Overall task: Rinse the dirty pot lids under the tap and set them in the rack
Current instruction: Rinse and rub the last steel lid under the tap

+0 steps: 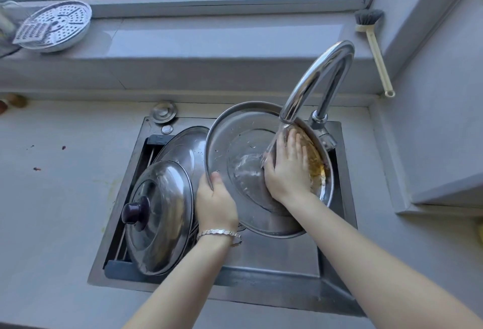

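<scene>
A large steel pot lid [235,130] is held tilted over the sink, its inner side toward me, with yellow-brown grime at its right edge. My left hand [215,203] grips its left rim, thumb on the inside. My right hand [287,169] lies flat, fingers straight, on the inner surface by the grime. Water runs from the curved tap [317,78] onto the lid beside my right hand. In the dark rack [125,270] at the sink's left stand two lids: a front one with a dark knob [159,216] and one behind it [185,146].
The steel sink [274,255] is set in a grey counter [57,198] with a few crumbs. A perforated steamer plate and a grater [56,25] lie on the window sill at the left. A dish brush [373,46] leans at the right. Sink plugs [164,111] sit behind the rack.
</scene>
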`<state>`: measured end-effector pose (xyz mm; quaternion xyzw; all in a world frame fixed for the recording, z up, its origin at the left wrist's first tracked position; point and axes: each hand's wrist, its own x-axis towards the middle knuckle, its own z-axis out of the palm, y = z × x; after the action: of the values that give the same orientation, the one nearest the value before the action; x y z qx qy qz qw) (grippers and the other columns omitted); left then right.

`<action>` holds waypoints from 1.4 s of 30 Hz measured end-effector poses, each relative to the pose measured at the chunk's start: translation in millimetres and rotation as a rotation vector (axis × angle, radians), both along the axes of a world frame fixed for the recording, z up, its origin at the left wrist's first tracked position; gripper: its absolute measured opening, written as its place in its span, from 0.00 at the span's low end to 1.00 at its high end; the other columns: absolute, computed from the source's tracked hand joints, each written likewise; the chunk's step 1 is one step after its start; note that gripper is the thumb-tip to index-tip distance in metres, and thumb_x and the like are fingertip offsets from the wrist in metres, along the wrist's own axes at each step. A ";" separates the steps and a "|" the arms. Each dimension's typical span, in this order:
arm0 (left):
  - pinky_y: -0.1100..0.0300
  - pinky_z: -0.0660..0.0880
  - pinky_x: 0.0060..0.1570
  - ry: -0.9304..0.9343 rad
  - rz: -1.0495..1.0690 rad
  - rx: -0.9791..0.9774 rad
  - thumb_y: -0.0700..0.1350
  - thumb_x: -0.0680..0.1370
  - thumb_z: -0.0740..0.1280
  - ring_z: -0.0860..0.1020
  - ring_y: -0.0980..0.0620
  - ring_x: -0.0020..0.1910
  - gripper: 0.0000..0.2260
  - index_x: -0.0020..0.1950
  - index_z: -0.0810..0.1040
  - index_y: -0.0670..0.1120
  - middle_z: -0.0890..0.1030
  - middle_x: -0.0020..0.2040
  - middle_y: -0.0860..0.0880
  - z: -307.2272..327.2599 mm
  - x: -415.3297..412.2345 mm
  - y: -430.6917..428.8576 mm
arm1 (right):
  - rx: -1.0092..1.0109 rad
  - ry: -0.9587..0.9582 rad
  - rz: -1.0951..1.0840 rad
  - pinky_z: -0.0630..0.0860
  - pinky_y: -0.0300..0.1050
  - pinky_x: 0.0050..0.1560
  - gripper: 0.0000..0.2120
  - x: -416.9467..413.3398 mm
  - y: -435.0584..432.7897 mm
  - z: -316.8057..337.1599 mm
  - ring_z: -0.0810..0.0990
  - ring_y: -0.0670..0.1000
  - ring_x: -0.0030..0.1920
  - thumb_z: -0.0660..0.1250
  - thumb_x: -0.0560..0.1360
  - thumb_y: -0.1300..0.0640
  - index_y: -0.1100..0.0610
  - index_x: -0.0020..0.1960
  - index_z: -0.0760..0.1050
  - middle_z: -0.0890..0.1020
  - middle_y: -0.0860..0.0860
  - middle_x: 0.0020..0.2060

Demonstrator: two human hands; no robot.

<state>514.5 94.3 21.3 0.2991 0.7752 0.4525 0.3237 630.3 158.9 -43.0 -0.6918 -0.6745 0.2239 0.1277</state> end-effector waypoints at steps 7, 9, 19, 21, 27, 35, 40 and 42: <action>0.70 0.64 0.48 -0.081 -0.064 0.017 0.42 0.81 0.55 0.72 0.54 0.52 0.13 0.60 0.75 0.40 0.77 0.53 0.49 -9.4 6.0 -6.9 | 0.076 0.110 0.449 0.32 0.40 0.70 0.32 -45.6 -7.0 22.8 0.38 0.50 0.75 0.47 0.78 0.44 0.60 0.76 0.43 0.42 0.57 0.75; 0.68 0.64 0.51 -0.085 -0.022 0.015 0.44 0.81 0.55 0.72 0.55 0.52 0.14 0.61 0.74 0.40 0.76 0.52 0.51 -10.4 0.1 -1.5 | 0.040 0.170 0.671 0.32 0.37 0.70 0.30 -47.9 -22.6 26.9 0.37 0.47 0.74 0.44 0.77 0.47 0.59 0.75 0.43 0.43 0.54 0.76; 0.55 0.61 0.36 0.429 -0.314 -0.145 0.40 0.77 0.58 0.68 0.43 0.36 0.08 0.38 0.64 0.44 0.70 0.32 0.47 28.3 -22.3 24.8 | 0.034 0.299 0.780 0.56 0.41 0.72 0.18 30.1 -64.7 16.7 0.59 0.44 0.72 0.59 0.78 0.62 0.57 0.67 0.71 0.68 0.49 0.70; 0.55 0.63 0.38 0.607 -0.445 -0.246 0.36 0.74 0.58 0.69 0.42 0.38 0.03 0.43 0.64 0.42 0.71 0.37 0.44 42.7 -18.8 32.0 | -0.017 0.306 0.634 0.59 0.40 0.71 0.14 46.6 -73.6 6.0 0.65 0.44 0.70 0.60 0.78 0.63 0.56 0.60 0.77 0.74 0.49 0.65; 0.56 0.66 0.40 0.919 -0.782 -0.508 0.38 0.74 0.60 0.76 0.40 0.52 0.08 0.53 0.69 0.39 0.78 0.52 0.40 57.7 26.0 46.9 | -0.112 0.360 0.325 0.64 0.33 0.65 0.12 60.8 -87.9 -8.9 0.73 0.43 0.60 0.60 0.78 0.63 0.54 0.55 0.80 0.79 0.46 0.58; 0.56 0.72 0.46 1.029 -0.832 -0.625 0.37 0.75 0.61 0.76 0.41 0.56 0.12 0.57 0.67 0.38 0.74 0.46 0.42 40.4 25.3 33.9 | -0.270 0.207 0.247 0.62 0.32 0.60 0.15 69.0 -87.4 -19.1 0.71 0.44 0.63 0.57 0.79 0.58 0.55 0.61 0.76 0.76 0.47 0.62; 0.56 0.63 0.41 0.644 -0.605 -0.486 0.42 0.78 0.57 0.73 0.40 0.49 0.06 0.49 0.66 0.40 0.76 0.53 0.36 29.5 -5.2 31.6 | -0.327 0.331 0.105 0.47 0.39 0.71 0.27 47.3 -81.3 -23.8 0.51 0.45 0.75 0.53 0.80 0.48 0.55 0.76 0.51 0.54 0.48 0.76; 0.55 0.61 0.40 0.492 -0.539 -0.398 0.50 0.80 0.56 0.72 0.41 0.47 0.13 0.44 0.68 0.40 0.76 0.48 0.37 23.0 -10.2 31.2 | -0.272 0.279 0.017 0.40 0.42 0.73 0.30 31.7 -69.0 -24.0 0.43 0.47 0.75 0.51 0.80 0.45 0.56 0.76 0.45 0.46 0.50 0.76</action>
<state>504.3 125.6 44.3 0.5221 0.7957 0.1080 0.2873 662.1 89.8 -67.0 -0.6593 -0.6197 0.4075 0.1235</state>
